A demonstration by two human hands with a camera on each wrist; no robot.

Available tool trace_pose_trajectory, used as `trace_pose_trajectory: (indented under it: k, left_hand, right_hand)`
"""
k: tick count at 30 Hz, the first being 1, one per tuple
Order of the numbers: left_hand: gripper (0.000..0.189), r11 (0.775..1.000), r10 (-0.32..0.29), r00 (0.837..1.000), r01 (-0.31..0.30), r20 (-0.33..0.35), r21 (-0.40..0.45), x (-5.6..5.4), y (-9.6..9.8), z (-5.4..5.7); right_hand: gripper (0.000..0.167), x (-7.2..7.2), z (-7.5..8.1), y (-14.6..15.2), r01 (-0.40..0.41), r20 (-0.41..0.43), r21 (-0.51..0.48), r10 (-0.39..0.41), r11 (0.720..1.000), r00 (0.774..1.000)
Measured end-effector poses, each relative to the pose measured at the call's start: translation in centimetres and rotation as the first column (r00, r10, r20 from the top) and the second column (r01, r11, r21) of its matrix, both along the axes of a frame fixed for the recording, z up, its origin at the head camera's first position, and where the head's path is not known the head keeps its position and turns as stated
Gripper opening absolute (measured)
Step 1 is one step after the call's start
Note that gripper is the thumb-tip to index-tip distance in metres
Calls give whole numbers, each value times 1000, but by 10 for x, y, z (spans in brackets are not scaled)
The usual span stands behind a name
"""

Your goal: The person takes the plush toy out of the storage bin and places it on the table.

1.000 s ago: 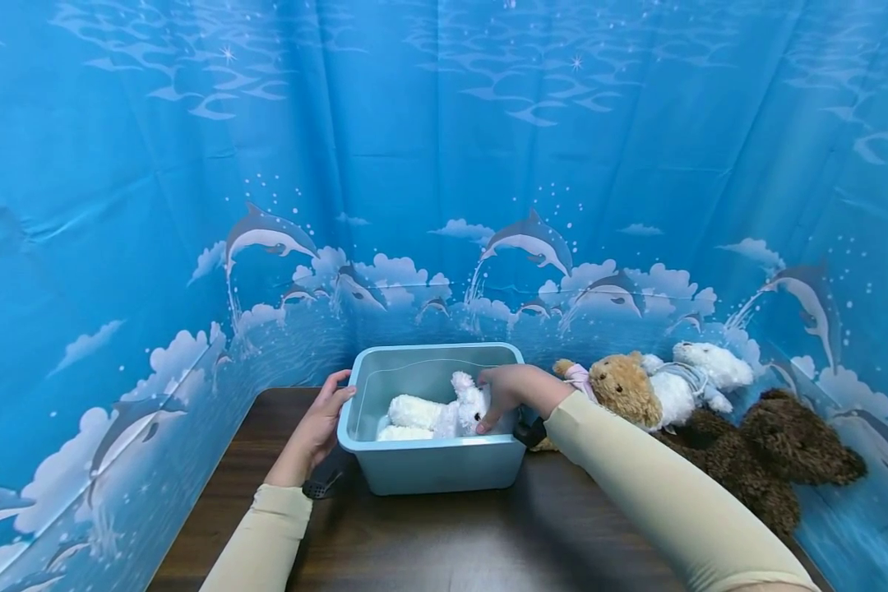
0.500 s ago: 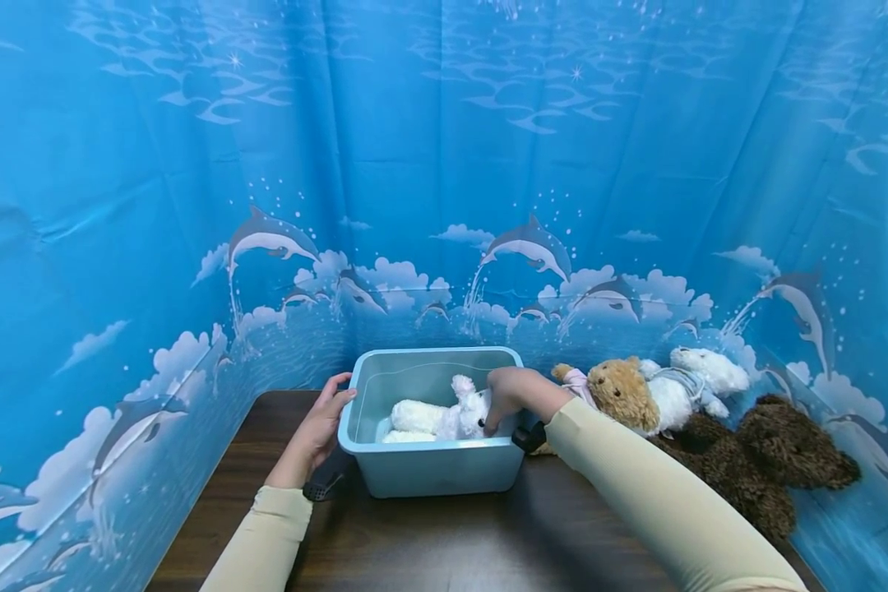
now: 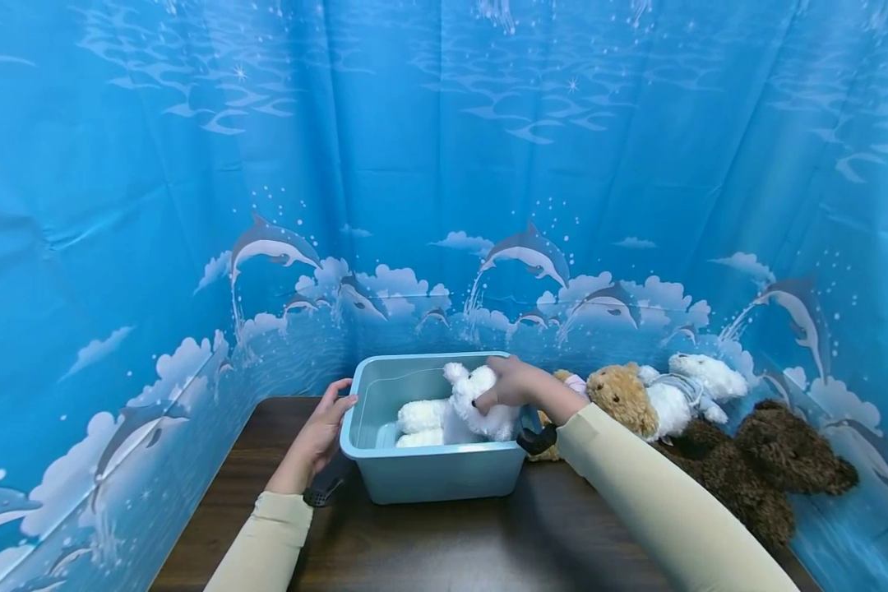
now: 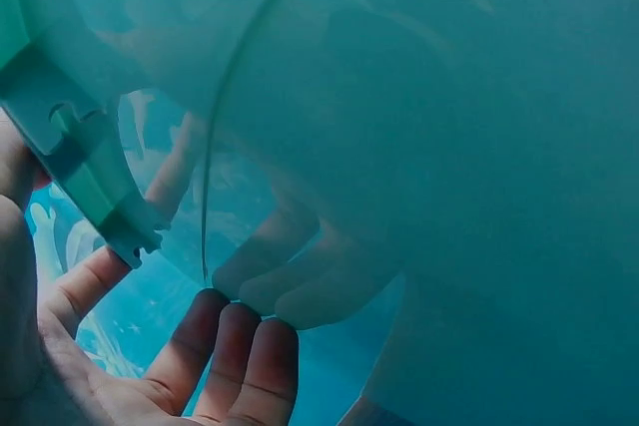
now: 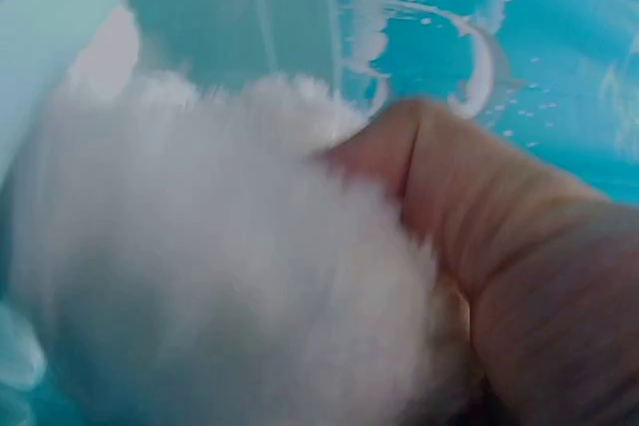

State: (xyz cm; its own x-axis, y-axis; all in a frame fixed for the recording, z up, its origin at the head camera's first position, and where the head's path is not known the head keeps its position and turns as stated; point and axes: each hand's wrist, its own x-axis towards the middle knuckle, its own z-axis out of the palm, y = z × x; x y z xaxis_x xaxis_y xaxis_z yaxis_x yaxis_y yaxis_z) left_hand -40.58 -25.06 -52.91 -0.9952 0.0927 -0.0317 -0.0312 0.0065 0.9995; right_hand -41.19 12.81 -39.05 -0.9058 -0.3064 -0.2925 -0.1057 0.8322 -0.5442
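A pale blue-green plastic bin stands on the dark wooden table. My left hand holds it at the left end, thumb at the rim and fingertips against the outer wall. Within the bin a fluffy white stuffed animal has its legs toward the left and its head raised near the right end. My right hand grips that head from behind, and the thumb presses into the fur in the right wrist view. White plush fills much of that view and is blurred; my other right fingers are hidden.
Right of the bin lie a tan teddy bear, a white stuffed animal with grey-blue clothing, and a dark brown plush. A blue dolphin-print curtain hangs behind the table.
My right hand has lifted the white stuffed animal's head and upper body from lying to partly upright, moving slightly right. My left hand stays at the bin's left rim.
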Motion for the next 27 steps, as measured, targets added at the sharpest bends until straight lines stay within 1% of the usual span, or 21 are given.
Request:
trace_pose_trajectory:
  k: [2, 4, 6, 8, 11, 14, 16, 18, 21, 23, 25, 27]
  left_hand:
    - [67, 1000, 0, 1000, 0, 8, 2, 0, 0, 0]
    - [66, 1000, 4, 1000, -4, 13, 3, -1, 1, -1]
    - [66, 1000, 3, 1000, -3, 14, 2, -1, 1, -2]
    - [64, 1000, 2, 1000, -2, 16, 3, -2, 1, -3]
    - [63, 1000, 4, 1000, -4, 16, -4, -2, 0, -5]
    - [64, 1000, 5, 1000, -5, 15, -9, -2, -1, -5]
    - [64, 1000, 5, 1000, -5, 12, -8, -2, -3, -5]
    - [64, 1000, 4, 1000, -4, 11, -8, -2, -3, -4]
    - [62, 1000, 9, 1000, -9, 10, -3, -3, -4, -4]
    - [63, 1000, 6, 1000, -5, 5, -10, -3, -3, -3]
    - [65, 1000, 3, 1000, -3, 2, -10, -3, -2, -3]
    - [66, 1000, 2, 1000, -2, 0, -13, -2, -1, -2]
  right_hand:
    - [108, 2, 2, 4, 13, -8, -74, -13, 997, 1000]
    - [106, 3, 3, 8, 9, -37, -127, -14, 992, 999]
    - [102, 6, 4, 14, -1, -77, -174, -12, 985, 997]
    - [93, 9, 5, 19, -11, -133, -214, -18, 977, 991]
    - [80, 18, 7, 27, -26, -225, -278, -39, 960, 974]
    - [79, 28, 9, 34, -24, -321, -340, -92, 940, 943]
    - [84, 36, 10, 37, -18, -364, -402, -141, 915, 921]
    - [89, 43, 12, 40, 1, -386, -476, -210, 879, 898]
    - [88, 52, 13, 44, 17, -388, -597, -307, 802, 869]
    - [85, 57, 13, 46, 18, -393, -649, -355, 761, 848]
    - [81, 61, 13, 48, 1, -409, -680, -381, 733, 829]
    - [77, 65, 12, 50, -20, -438, -698, -404, 716, 803]
